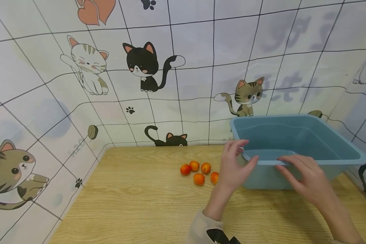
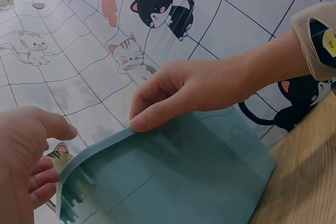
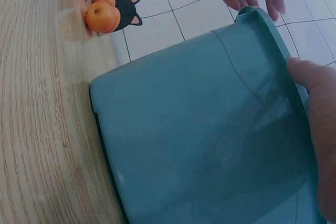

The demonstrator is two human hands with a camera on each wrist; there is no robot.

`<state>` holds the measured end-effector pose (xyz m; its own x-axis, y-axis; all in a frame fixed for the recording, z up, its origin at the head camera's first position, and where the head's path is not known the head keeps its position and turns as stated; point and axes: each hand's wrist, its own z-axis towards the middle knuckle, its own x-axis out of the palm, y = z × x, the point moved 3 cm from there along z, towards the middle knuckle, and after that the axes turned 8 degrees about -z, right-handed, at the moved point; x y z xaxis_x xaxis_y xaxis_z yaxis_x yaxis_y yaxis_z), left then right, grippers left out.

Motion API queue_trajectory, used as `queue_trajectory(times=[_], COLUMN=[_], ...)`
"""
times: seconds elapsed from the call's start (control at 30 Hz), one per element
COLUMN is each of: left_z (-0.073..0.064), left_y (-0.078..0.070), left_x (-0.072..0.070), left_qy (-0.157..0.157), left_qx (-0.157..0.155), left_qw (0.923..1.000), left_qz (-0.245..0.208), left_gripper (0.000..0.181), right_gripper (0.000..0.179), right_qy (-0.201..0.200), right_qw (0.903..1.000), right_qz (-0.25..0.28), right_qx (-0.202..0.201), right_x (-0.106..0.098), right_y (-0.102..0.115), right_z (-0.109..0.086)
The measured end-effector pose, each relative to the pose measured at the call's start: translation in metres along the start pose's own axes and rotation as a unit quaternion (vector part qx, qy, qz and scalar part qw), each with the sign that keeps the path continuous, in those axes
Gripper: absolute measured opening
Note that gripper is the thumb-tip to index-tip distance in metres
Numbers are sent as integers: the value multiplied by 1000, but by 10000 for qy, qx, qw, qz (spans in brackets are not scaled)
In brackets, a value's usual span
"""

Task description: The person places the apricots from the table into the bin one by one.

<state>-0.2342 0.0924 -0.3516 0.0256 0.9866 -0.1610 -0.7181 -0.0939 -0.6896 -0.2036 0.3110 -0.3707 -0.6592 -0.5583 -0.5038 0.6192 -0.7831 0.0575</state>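
Cat-print wall covering (image 1: 198, 81) behind a wood-grain table (image 1: 134, 196); small orange fruits (image 1: 199, 179) left of your left hand (image 1: 232, 166). Blue basin (image 1: 268, 179): at the table's right, long axis side to side, ahead of your fingers. Your right hand (image 1: 308, 175), the nearer, pinches its near rim; your left, fingers spread, stands at the near left corner, contact unclear.

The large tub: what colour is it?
The tub is greyish blue, seen best in the head view.

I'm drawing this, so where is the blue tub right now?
In the head view, the blue tub is on the right, with orange fruits to its left and the right hand gripping its near rim.
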Motion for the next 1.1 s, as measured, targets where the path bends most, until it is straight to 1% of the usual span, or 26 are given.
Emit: queue_trajectory(times=[0.27,0.43,0.6,0.7,0.8,0.93,1.1], left_z=[-3,-3,-4,-7,-12,-17,-22], left_y=[-2,-1,3,4,7,13,19], left_x=[-6,-10,-13,-18,-25,-35,-42], left_qy=[144,152,309,430,520,647,821], left_qx=[-179,-161,-165,-160,-183,-243,-279], left_qw=[9997,9997,9994,9987,9982,9976,9962], left_qz=[-87,-39,-77,-213,-253,-96,-25], left_gripper=[42,44,48,52,56,58,57], right_gripper=[61,61,61,61,62,62,63], right_qy=[23,22,31,37,35,57,31], right_qw=[10000,10000,10000,10000,10000,9999,9999], right_qz=[-29,-7,5,-20,-40,-69,-112], right_qx=[7,-23,-17,20,73,103,90], right_x=[1,1,1,0,-1,-2,-3], right_y=[-1,-2,-3,-1,2,5,9], right_z=[1,3,3,1,0,0,-2])
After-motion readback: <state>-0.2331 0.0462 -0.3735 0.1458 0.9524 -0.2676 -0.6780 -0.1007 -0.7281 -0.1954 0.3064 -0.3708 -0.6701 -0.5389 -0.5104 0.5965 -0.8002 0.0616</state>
